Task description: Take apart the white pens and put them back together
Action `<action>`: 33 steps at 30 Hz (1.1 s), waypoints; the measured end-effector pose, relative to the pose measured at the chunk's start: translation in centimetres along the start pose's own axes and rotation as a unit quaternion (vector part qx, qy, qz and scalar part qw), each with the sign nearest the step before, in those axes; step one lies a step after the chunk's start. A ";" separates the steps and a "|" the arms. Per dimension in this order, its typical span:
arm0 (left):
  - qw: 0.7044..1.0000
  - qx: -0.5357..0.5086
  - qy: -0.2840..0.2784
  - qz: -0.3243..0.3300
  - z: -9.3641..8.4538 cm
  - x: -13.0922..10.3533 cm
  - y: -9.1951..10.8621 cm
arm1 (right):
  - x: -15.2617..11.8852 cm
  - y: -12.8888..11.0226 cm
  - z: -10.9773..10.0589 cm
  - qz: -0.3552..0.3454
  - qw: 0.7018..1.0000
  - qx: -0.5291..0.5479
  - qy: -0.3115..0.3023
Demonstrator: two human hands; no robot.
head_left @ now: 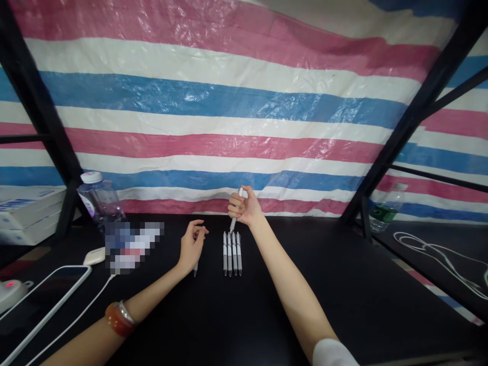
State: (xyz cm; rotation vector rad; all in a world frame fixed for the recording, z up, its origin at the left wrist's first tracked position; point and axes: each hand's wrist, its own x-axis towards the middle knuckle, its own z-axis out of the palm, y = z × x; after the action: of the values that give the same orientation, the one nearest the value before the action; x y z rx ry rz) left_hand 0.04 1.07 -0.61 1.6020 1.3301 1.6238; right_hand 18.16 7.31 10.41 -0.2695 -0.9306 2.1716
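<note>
Several grey and white pens [232,254] lie side by side on the black table [236,325], their tips toward me. Just beyond their far ends, my right hand [244,207] is closed around another pen [233,224], held upright with its tip down. To the left of the row, my left hand [192,246] is curled round a further pen [195,269]; its tip shows below the palm and the rest is mostly hidden.
At the left are a phone [49,305], a white cable [76,319], an earbud case [94,256], a large bottle [101,201] and white boxes [30,213]. A small bottle [388,208] and cable [438,249] lie beyond the right frame post [364,218].
</note>
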 end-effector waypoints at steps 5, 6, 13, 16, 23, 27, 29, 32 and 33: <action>0.999 0.037 -0.010 0.022 0.0 -0.3 0.5 | 0.6 0.7 0.3 0.002 0.997 -0.039 0.060; 0.998 0.045 -0.013 0.029 0.0 -0.3 0.6 | 0.8 0.9 0.3 0.002 0.996 -0.049 0.075; 0.993 0.089 -0.035 0.075 -0.2 -1.0 1.9 | 1.9 3.1 0.1 -0.014 0.969 -0.161 0.186; 0.983 0.132 -0.045 0.121 -0.2 -1.2 2.1 | 2.1 4.0 0.0 -0.022 0.960 -0.196 0.198; 0.950 0.255 -0.101 0.150 -0.1 -1.3 2.3 | 2.0 5.0 -0.3 -0.004 0.933 -0.264 0.243; 0.938 0.281 -0.149 0.137 -0.2 -1.2 2.5 | 1.8 5.0 -0.6 -0.003 0.913 -0.315 0.260; 0.934 0.279 -0.179 0.134 -0.1 -1.2 2.7 | 1.5 5.0 -0.9 0.001 0.893 -0.360 0.268; 0.931 0.274 -0.209 0.121 0.1 -1.1 3.2 | 1.0 5.0 -1.8 -0.004 0.861 -0.422 0.284; 0.929 0.275 -0.219 0.116 0.2 -1.1 3.4 | 0.8 5.1 -2.2 -0.007 0.853 -0.438 0.283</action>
State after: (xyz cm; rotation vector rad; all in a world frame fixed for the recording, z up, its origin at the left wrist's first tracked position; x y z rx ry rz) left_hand 1.38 -1.18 1.84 2.3586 1.4573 0.9407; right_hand 15.79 6.75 5.34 -1.2520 -1.4706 1.3584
